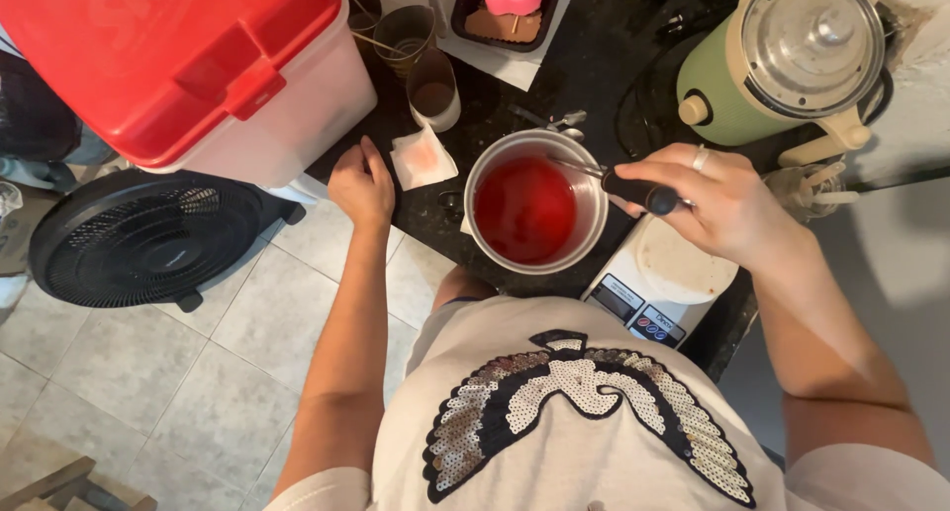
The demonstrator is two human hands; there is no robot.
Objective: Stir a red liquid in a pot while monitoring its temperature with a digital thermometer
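A metal pot (594,209) holds red liquid (524,209) on the dark counter. My right hand (717,199) grips the black handle of a thin metal stirring tool (633,187); its tip reaches over the pot's far rim into the liquid. My left hand (361,186) rests flat on the counter's edge to the left of the pot, holding nothing, beside a stained white paper napkin (423,158).
A white digital scale (658,283) sits under my right wrist. A green cooker with a glass lid (792,56) stands at the far right. A red-lidded white cooler (188,66), glass cups (406,31), a pink mould on a tray (515,1) and a floor fan (139,239) surround.
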